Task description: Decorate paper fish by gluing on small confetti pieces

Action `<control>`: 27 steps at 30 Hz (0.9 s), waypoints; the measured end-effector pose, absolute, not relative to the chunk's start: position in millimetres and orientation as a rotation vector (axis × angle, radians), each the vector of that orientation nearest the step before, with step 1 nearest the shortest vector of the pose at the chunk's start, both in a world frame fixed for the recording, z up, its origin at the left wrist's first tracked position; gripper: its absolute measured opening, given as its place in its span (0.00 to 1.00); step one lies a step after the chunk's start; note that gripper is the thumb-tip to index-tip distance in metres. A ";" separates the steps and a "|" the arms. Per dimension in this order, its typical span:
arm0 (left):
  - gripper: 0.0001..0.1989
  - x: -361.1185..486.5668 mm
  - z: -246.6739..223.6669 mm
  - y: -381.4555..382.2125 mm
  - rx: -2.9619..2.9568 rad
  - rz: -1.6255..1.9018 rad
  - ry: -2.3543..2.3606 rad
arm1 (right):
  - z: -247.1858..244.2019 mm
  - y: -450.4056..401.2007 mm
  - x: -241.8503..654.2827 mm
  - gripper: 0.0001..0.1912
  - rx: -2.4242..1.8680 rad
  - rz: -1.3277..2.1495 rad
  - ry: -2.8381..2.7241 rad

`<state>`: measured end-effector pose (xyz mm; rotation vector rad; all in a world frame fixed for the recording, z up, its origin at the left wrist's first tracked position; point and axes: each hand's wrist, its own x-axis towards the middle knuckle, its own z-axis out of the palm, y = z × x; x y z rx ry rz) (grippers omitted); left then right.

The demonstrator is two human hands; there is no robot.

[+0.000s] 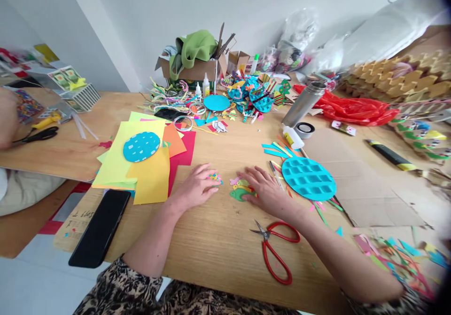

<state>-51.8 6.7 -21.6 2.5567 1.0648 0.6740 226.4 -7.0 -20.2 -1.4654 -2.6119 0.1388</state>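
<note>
Behind the tabletop's near edge (214, 277), paper fish (237, 194) are half-covered by right hand (265, 188), scraps (215, 178) by left hand (194, 187), seemingly against scattering. Fingers spread loosely.

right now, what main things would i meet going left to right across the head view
Black-handled scissors, black phone, white-spotted blue oval, left hand, green paper fish, right hand, blue oval with square cells, black-and-yellow cutter.

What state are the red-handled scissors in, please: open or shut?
Open: the red-handled scissors lie with their two blade tips apart and their handle loops spread away from each other.
</note>
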 end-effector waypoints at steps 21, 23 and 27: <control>0.11 -63.3 -32.3 19.3 2.541 0.893 1.354 | -24.0 70.3 219.4 0.27 -1.524 0.066 -2.424; 0.10 -65.5 -31.9 21.2 2.517 0.942 1.408 | -25.7 70.2 222.3 0.24 -1.502 0.074 -2.412; 0.11 -70.5 -30.9 24.5 2.492 1.041 1.461 | -31.2 70.6 223.7 0.19 -1.458 0.091 -2.452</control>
